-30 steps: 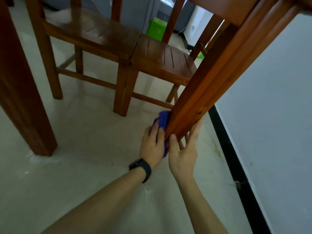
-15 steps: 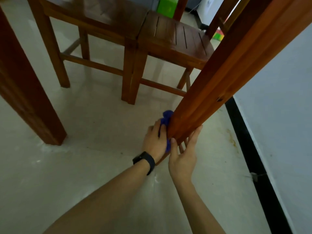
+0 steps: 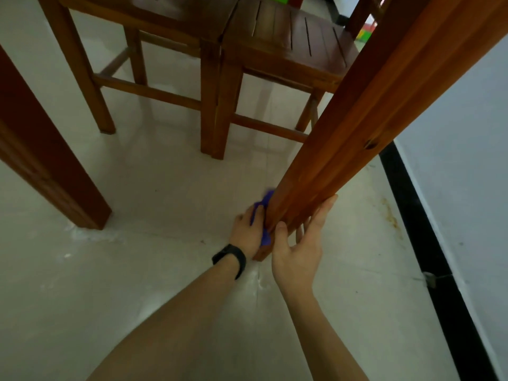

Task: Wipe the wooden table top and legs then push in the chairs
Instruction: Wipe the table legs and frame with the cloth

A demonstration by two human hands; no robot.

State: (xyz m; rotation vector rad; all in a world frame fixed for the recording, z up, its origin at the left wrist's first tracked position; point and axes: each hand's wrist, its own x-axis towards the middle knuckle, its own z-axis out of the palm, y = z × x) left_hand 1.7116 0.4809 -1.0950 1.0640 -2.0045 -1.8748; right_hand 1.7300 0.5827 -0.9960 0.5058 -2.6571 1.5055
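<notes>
We are low under the table, and our left hand [image 3: 248, 229] presses a blue cloth [image 3: 264, 215] against the inner side of the table leg [image 3: 343, 138], very near to its foot. The fingers are closed over the cloth, which is mostly hidden between the palm and the wood. Our right hand [image 3: 298, 251] holds nothing; it is open, with the thumb on the near face of the leg and the fingers laid along the other side to steady it.

What can go wrong here, in our opinion: the cloth is so close to the floor [image 3: 170, 193] that it may drag over the tiles and take dirt, then put it back on the wood. It may also slip out from under the fingers at the corner of the leg. The two chairs [image 3: 288, 50] stand just behind, so an elbow could knock them. The other table leg [image 3: 49, 160], at the left, could be forgotten
</notes>
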